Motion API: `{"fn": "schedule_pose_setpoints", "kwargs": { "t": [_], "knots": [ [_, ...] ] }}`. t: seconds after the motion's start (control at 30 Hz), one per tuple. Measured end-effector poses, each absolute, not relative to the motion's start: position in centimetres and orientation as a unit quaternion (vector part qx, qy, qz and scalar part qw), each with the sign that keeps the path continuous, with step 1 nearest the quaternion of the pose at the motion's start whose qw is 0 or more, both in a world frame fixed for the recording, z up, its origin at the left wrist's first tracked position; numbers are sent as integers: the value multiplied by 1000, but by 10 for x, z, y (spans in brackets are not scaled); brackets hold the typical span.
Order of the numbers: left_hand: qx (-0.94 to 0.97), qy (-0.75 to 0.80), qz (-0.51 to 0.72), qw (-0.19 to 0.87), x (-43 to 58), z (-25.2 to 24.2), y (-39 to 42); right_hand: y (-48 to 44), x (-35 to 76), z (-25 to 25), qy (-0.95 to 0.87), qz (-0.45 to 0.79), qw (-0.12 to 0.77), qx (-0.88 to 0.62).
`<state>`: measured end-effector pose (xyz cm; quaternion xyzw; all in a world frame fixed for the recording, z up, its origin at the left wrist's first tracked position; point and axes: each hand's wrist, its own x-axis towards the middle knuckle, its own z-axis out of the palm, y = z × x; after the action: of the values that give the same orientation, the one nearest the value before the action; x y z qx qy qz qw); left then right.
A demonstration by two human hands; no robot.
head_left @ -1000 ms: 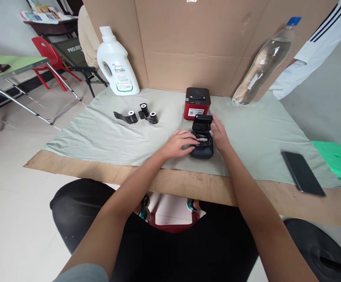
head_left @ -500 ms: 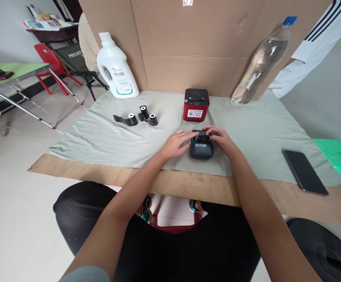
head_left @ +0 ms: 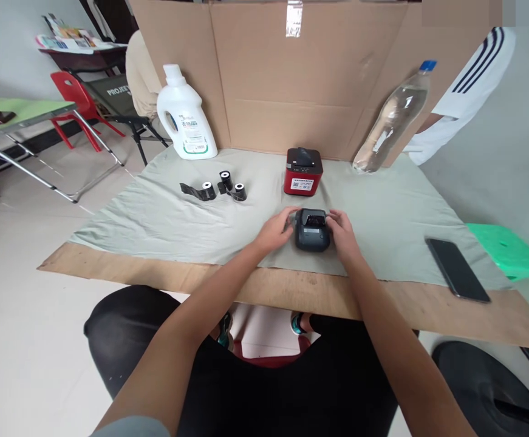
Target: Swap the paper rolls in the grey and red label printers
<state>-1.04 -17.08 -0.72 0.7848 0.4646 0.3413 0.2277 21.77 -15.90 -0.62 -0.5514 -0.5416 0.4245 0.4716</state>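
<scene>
A small dark label printer (head_left: 312, 238) lies on the cloth between my two hands, its lid down. From its top sticks a short shiny black strip (head_left: 315, 220). My left hand (head_left: 274, 232) is at the printer's left side, fingers bent along its far left corner. On the other side, my right hand (head_left: 342, 233) has its fingertips against the right edge. Just behind stands a red and black printer (head_left: 302, 179) with a white label and a dark strip at its top. Several black paper rolls with white ends (head_left: 225, 179) rest to the left, tails partly unrolled.
A white detergent jug (head_left: 186, 121) stands back left, before a cardboard screen (head_left: 291, 79). A clear bottle with a blue cap (head_left: 394, 118) leans back right. A black phone (head_left: 458, 269) lies near the front right edge, a green stool (head_left: 508, 249) beyond. Behind the screen, a person's striped sleeve (head_left: 480, 73) shows.
My hands have moved from the small printer's top out to its two sides, uncovering its lid. The view has tilted slightly, so everything on the table sits a little lower.
</scene>
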Motion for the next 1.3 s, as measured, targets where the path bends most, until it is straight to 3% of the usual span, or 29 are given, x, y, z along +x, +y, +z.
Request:
{"fn": "schedule_pose_setpoints", "kwargs": {
  "t": [0.1,0.23,0.3,0.47,0.7,0.97,1.03,1.13,1.2,1.3],
  "knots": [
    [802,516,268,139,-6,-13,-169,-188,201,-5,-593,353,395,-607],
    [808,551,179,100,0,-19,-174,-214,174,-2,-647,163,301,-681],
    [810,552,179,83,1,-19,-180,-217,168,-2,-646,113,310,-689],
    [860,467,203,32,0,-13,-191,-185,204,3,-615,120,377,-682],
    [908,387,128,94,12,-11,-197,-67,278,27,-541,110,392,-736],
    [886,419,56,191,17,9,-201,-17,296,18,-503,85,288,-811],
    [875,416,92,229,12,13,-198,-21,291,20,-500,47,303,-810],
    [798,420,274,336,-4,20,-172,-27,274,25,-567,16,362,-740],
    [688,431,438,387,-15,26,-138,-23,256,24,-631,110,409,-650],
    [574,449,534,428,-23,35,-73,-6,221,15,-651,313,451,-524]
  ]
}}
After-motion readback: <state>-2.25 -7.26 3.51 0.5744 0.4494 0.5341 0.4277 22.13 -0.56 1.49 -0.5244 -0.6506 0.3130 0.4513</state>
